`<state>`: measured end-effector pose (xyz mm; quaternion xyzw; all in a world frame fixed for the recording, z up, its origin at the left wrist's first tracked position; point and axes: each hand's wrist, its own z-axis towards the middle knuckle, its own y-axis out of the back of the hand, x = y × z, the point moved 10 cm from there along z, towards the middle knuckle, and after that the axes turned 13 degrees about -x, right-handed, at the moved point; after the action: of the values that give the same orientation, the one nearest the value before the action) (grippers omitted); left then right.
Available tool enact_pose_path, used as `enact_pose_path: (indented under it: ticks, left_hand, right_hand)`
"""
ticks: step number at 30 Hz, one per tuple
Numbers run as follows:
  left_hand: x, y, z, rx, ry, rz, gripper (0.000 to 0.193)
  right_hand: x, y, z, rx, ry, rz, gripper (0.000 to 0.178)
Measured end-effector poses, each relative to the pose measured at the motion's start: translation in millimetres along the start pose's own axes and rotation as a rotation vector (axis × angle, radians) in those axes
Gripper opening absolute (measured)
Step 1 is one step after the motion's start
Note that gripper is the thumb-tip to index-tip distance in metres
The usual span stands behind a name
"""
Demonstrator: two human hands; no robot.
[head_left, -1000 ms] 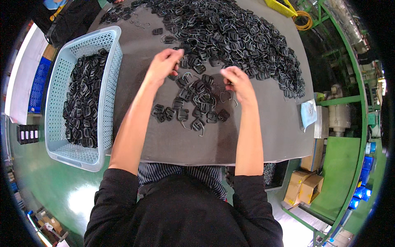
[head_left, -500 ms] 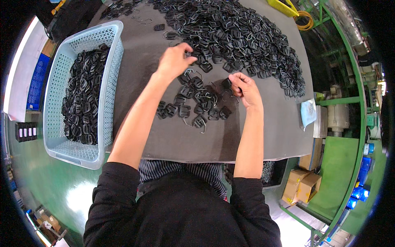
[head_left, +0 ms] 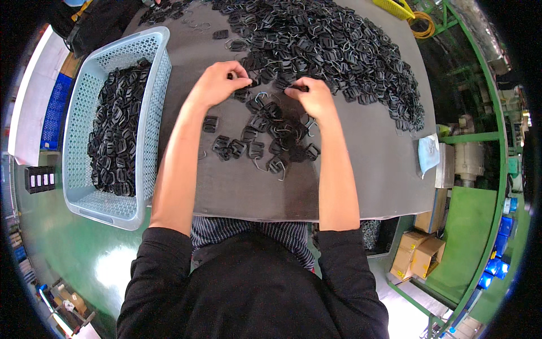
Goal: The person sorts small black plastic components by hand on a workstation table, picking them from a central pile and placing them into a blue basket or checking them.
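Note:
Black plastic buckles, some with bent wire hooks, lie in a big heap on the grey table. A smaller loose group of buckles sits nearer to me. My left hand is at the heap's near left edge, thumb and fingers pinched on a dark piece that looks like a buckle. My right hand is at the heap's near side, with thumb and forefinger closed on a black buckle, partly hidden by the fingers. One single buckle lies beside my left forearm.
A light blue perforated basket with many black buckles stands to the left. A pale blue cloth-like item hangs at the table's right edge. A yellow basket is at the far right, cardboard boxes below right.
My right hand has moved up and left to the heap's edge. My left hand has shifted left and a little nearer, and the single buckle beside its forearm now shows.

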<state>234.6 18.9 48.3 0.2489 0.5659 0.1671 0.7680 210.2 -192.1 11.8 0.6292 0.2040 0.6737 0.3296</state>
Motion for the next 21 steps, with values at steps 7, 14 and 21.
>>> enact_pose_path:
  ticks: [7, 14, 21]
  left_hand:
    - [37.9, 9.9, -31.4, -0.107, 0.647, -1.264, 0.022]
    - [64.4, 11.9, -32.1, 0.016, 0.625, -0.245, 0.037]
    - [38.1, -8.1, -27.9, -0.074, 0.255, 0.25, 0.039]
  right_hand:
    - [-24.6, 24.5, -13.3, 0.149, -0.348, 0.3, 0.022]
    - [-38.7, 42.5, -26.7, 0.115, -0.401, 0.382, 0.022]
    - [-25.9, 12.2, -21.7, 0.098, -0.378, 0.903, 0.022]
